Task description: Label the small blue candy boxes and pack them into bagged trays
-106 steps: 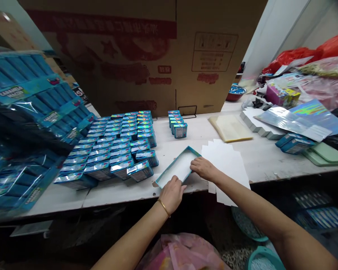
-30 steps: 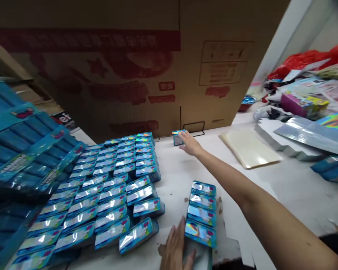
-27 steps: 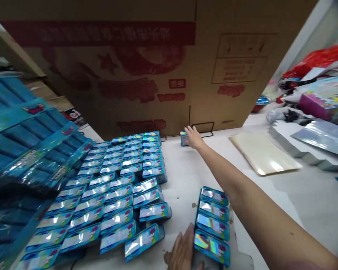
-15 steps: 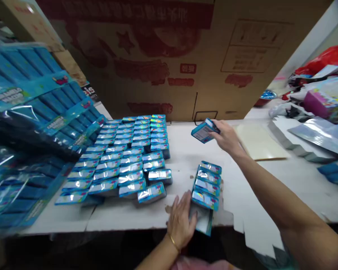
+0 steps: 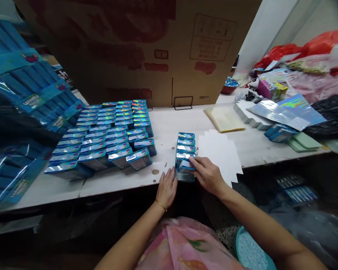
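Observation:
My right hand (image 5: 210, 174) grips a small blue box (image 5: 187, 165) by its right end, over the near part of a narrow blue tray (image 5: 186, 177). Several like boxes (image 5: 186, 142) stand in a column in that tray, behind the held one. Flat beside the tray's left side lies my left hand (image 5: 167, 186), fingers stretched out, its fingertips close to or touching the tray wall. Further left, rows of blue boxes (image 5: 95, 138) stand on the white table (image 5: 163, 123).
Filled blue display trays (image 5: 36, 90) are stacked at the left. A large cardboard carton (image 5: 124, 48) stands at the back. White notched card sheets (image 5: 218, 153) lie right of the tray, with a cream stack (image 5: 227, 118) behind. Bags and a red bowl (image 5: 230, 85) sit at right.
My right hand has brought the blue box from above the far table down to the tray's near end. The left hand stays by the tray. The view has shifted to the right.

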A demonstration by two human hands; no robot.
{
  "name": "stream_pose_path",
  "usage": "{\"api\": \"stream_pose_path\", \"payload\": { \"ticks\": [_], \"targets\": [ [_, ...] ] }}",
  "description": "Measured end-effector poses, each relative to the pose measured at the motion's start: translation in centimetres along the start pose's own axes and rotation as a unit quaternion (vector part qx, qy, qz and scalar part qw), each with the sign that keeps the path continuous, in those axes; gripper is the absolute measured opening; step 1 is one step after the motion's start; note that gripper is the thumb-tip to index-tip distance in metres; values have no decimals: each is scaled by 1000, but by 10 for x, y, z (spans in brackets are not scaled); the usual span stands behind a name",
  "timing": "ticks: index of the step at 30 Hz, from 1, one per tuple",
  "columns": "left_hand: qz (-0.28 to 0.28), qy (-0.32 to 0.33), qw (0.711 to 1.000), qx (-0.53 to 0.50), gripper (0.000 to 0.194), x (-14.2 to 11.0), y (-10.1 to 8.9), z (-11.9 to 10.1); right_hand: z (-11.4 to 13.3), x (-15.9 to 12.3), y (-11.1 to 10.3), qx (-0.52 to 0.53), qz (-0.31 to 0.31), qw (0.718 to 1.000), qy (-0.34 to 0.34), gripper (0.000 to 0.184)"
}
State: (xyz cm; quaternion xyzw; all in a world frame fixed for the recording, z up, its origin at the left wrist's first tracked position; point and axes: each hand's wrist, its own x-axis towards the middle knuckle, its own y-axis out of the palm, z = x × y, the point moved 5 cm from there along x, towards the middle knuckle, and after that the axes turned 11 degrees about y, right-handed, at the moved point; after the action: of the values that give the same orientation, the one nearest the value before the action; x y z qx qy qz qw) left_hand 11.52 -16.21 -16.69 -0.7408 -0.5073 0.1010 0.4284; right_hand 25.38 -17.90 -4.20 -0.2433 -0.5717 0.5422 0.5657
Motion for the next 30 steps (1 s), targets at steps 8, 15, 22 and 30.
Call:
{"api": "stream_pose_path", "payload": {
  "ticks": [8, 15, 22, 30],
  "targets": [
    [2, -2, 1000, -25, 43, -10, -7, 4, 14, 13, 19, -57, -41, 997, -14, 33],
    [-39, 16, 999, -31, 40, -12, -4, 7, -4, -8, 42, -61, -72, 996, 9, 31],
    [-35, 51, 998, -33, 37, -13, -8, 4, 67, 48, 25, -31, -4, 998, -60, 46],
    [-30, 9, 998, -58, 44, -10, 6, 24, 136, 106, 116, -54, 67, 988, -125, 48]
  ]
}}
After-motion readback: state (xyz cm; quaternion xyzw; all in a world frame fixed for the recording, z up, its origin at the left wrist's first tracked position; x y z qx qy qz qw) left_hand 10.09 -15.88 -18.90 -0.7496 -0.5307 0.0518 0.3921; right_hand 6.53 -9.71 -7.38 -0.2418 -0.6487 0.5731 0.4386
